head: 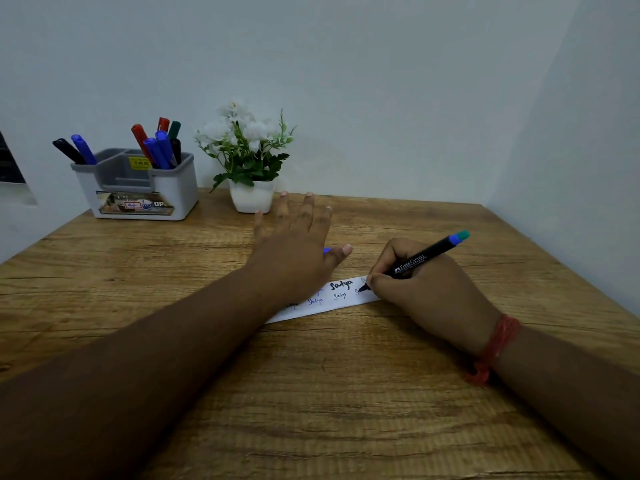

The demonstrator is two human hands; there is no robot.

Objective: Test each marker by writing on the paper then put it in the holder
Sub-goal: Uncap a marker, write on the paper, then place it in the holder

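The right hand (429, 289) grips a black marker (420, 260), fingers and thumb curled round its lower barrel, with the tip touching the right end of a white paper strip (332, 304) on the wooden table (346, 393). The marker tilts up and to the right, its upper end showing a blue band and a teal cap end; white lettering on the barrel reads "Faber-Castell". The heel of that hand rests on the table just past the strip's right end, and a red thread band (498, 344) circles the wrist. The strip lies slanted near the table's middle and carries several handwritten words in black and blue ink. The left hand (294, 247) lies flat over the strip's left part, fingers straight and spread, holding nothing; something small and blue (327, 251) peeks out between its thumb and palm, and I cannot tell what it is. At the far left of the table, against the wall, stands a grey-and-white holder (173, 192) with a black and a blue marker in its left compartment and red, blue, green and black ones in its right. Just beside the holder, to its right, sits a white pot (251, 199) of white flowers.
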